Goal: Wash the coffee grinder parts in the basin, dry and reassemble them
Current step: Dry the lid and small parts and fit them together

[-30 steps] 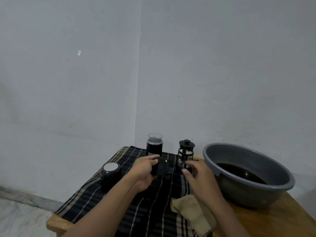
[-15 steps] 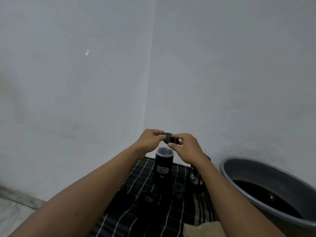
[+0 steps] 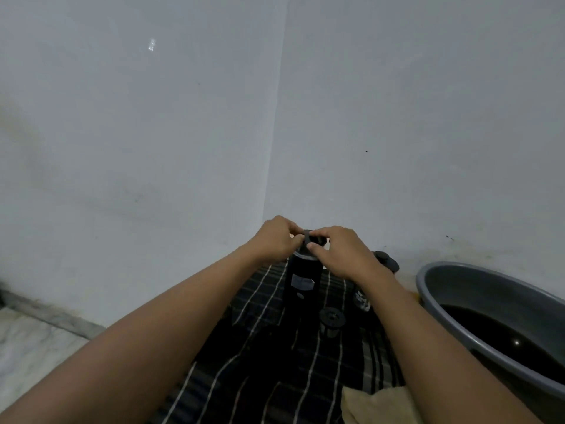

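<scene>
Two hands meet over the top of the grinder body (image 3: pixel 301 283), a tall black cylinder standing upright on the striped cloth (image 3: pixel 275 362). The left hand (image 3: pixel 276 237) and the right hand (image 3: pixel 342 252) each pinch the edge of a small round black cap (image 3: pixel 315 238) from opposite sides. Each grip is nearly closed, with thumb and fingertips curled tight on the rim. The cap sits right at the mouth of the grinder body; whether it touches or hangs just above cannot be told.

In front of the grinder body a small ribbed part (image 3: pixel 332 319) stands alone on the cloth. To the right of the grinder body a French press (image 3: pixel 386 261) shows partly behind the right wrist. Further right lies the grey basin (image 3: pixel 434 270), holding dark water. In front and to the right of the grinder body, a tan cloth (image 3: pixel 376 405) lies at the frame's lower edge.

The cap looks light and stiff, probably plastic, and would be slippery if damp. Its rim is the sensible place to hold, as both hands do. The grinder body is tall and narrow, so it seems likely to tip under a sideways push. A steadying hold round its middle would suit any twisting.
</scene>
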### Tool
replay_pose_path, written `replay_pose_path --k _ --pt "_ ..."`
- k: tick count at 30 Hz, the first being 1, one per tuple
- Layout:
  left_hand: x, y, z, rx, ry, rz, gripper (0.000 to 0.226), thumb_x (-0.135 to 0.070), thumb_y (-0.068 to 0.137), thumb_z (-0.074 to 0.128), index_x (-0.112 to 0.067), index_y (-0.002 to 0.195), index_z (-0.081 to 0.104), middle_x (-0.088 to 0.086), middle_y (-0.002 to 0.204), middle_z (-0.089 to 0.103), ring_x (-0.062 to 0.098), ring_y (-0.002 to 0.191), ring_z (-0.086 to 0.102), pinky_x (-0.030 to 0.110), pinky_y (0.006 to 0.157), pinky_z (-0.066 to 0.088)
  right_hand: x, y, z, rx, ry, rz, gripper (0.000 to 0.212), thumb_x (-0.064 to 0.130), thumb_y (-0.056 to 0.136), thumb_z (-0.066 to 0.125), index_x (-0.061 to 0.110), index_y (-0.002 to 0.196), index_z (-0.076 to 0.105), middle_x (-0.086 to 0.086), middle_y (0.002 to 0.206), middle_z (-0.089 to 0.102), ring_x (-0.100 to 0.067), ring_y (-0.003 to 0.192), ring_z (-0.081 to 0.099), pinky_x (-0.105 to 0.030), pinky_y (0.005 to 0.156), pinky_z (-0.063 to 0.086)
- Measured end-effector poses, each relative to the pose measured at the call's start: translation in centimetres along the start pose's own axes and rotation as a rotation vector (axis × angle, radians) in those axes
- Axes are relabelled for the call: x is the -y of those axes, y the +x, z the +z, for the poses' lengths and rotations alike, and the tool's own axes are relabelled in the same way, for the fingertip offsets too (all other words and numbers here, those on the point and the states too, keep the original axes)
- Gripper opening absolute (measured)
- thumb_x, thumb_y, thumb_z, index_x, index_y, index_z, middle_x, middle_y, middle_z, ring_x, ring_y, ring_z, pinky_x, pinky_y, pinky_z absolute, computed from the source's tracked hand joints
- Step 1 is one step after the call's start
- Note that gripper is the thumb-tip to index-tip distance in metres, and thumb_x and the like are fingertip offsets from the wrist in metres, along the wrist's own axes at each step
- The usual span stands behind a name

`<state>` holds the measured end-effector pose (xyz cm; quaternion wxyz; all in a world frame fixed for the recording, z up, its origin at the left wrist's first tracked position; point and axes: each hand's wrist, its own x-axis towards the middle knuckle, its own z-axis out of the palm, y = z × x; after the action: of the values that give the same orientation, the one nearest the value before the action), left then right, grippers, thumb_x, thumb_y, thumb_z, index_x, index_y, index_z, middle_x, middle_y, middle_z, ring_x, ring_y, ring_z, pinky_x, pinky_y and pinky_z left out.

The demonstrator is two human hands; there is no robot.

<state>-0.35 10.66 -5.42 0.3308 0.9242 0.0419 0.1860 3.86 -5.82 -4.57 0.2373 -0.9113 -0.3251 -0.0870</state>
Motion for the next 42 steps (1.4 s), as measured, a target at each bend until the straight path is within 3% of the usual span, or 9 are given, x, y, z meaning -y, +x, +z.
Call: replay_pose_path --k 3,9,14,20,24,27,34,38,42 --pt "0.0 0.3 -0.2 0.068 0.24 0.064 0.031 -0.028 0.103 0.051 -0.015 0.121 0.073 0.007 0.126 0.068 0.025 0.108 0.065 0.042 0.094 0.054 0.2 0.0 0.3 0.001 -0.191 -0.021 0.035 0.043 0.101 0.048 0.03 0.131 0.061 0.0 0.125 0.066 -0.024 0.112 0.06 -0.042 0.089 0.051" --pt "-1.5 -0.6 -1.0 0.179 0.394 0.081 0.037 -0.028 0.109 0.04 -0.019 0.136 0.065 0.013 0.131 0.066 0.03 0.114 0.062 0.041 0.095 0.051 0.3 -0.8 0.0 0.1 -0.112 0.036 0.045 0.028 0.101 0.042 0.031 0.146 0.047 -0.006 0.137 0.059 -0.029 0.118 0.057 -0.043 0.095 0.05" --pt "-2.3 -2.8 -2.9 0.259 0.436 0.106 0.051 -0.021 0.111 0.035 -0.015 0.161 0.025 0.007 0.168 0.023 0.022 0.155 0.023 0.032 0.121 0.019 0.9 -2.8 -1.5 0.187 -0.104 -0.068 0.063 0.012 0.102 0.04 0.026 0.16 0.02 -0.002 0.169 0.012 -0.023 0.152 0.022 -0.037 0.121 0.025" --pt "-2.7 -7.1 -4.9 -0.015 0.37 0.11 0.057 -0.042 0.102 0.056 -0.028 0.154 0.039 -0.001 0.143 0.057 0.021 0.124 0.056 0.043 0.107 0.046 2.0 -6.8 -4.0 -0.052 0.047 -0.095 0.05 0.029 0.103 0.05 0.023 0.152 0.04 0.001 0.158 0.039 -0.019 0.141 0.041 -0.036 0.115 0.035" --pt "-1.3 -12.8 -4.7 -0.146 0.275 0.048 0.048 -0.049 0.095 0.064 -0.027 0.137 0.057 -0.011 0.113 0.066 0.01 0.092 0.06 0.037 0.093 0.053 0.6 -11.9 -3.8 0.022 0.036 -0.01 0.044 0.037 0.102 0.052 0.024 0.144 0.05 0.002 0.134 0.06 -0.015 0.114 0.059 -0.033 0.096 0.048" --pt "-0.5 -17.7 -2.0 -0.223 0.163 0.066 0.05 -0.051 0.088 0.071 -0.025 0.131 0.061 -0.011 0.101 0.065 0.011 0.096 0.064 0.037 0.091 0.054 -1.0 -16.1 -1.9 0.139 -0.015 0.075 0.039 0.037 0.101 0.056 0.02 0.137 0.059 0.0 0.129 0.065 -0.016 0.112 0.061 -0.032 0.094 0.051" --pt "1.9 -22.2 5.1 -0.087 0.194 -0.237 0.108 -0.076 0.076 0.068 -0.019 0.158 0.028 -0.001 0.158 0.041 0.019 0.144 0.04 0.039 0.113 0.043 -4.0 -21.8 2.6 0.242 -0.043 0.196 0.042 0.041 0.097 0.056 0.024 0.135 0.062 0.006 0.135 0.061 -0.011 0.118 0.057 -0.03 0.094 0.052" --pt "2.1 -21.0 6.4 -0.06 0.158 -0.322 0.111 -0.07 0.076 0.073 -0.017 0.159 0.023 0.001 0.158 0.044 0.021 0.143 0.043 0.04 0.11 0.046 -4.7 -22.6 3.0 0.255 -0.27 0.154 0.039 0.053 0.095 0.053 0.042 0.133 0.054 0.015 0.133 0.05 -0.013 0.131 0.042 -0.043 0.111 0.032" --pt "2.0 -19.8 6.5 -0.056 0.204 -0.341 0.087 -0.06 0.078 0.078 -0.021 0.147 0.041 -0.003 0.139 0.061 0.019 0.125 0.06 0.034 0.095 0.053 -5.9 -22.8 3.1 0.022 -0.15 0.084 0.017 0.038 0.105 0.043 0.047 0.113 0.055 0.019 0.105 0.05 -0.007 0.106 0.051 -0.037 0.104 0.037"
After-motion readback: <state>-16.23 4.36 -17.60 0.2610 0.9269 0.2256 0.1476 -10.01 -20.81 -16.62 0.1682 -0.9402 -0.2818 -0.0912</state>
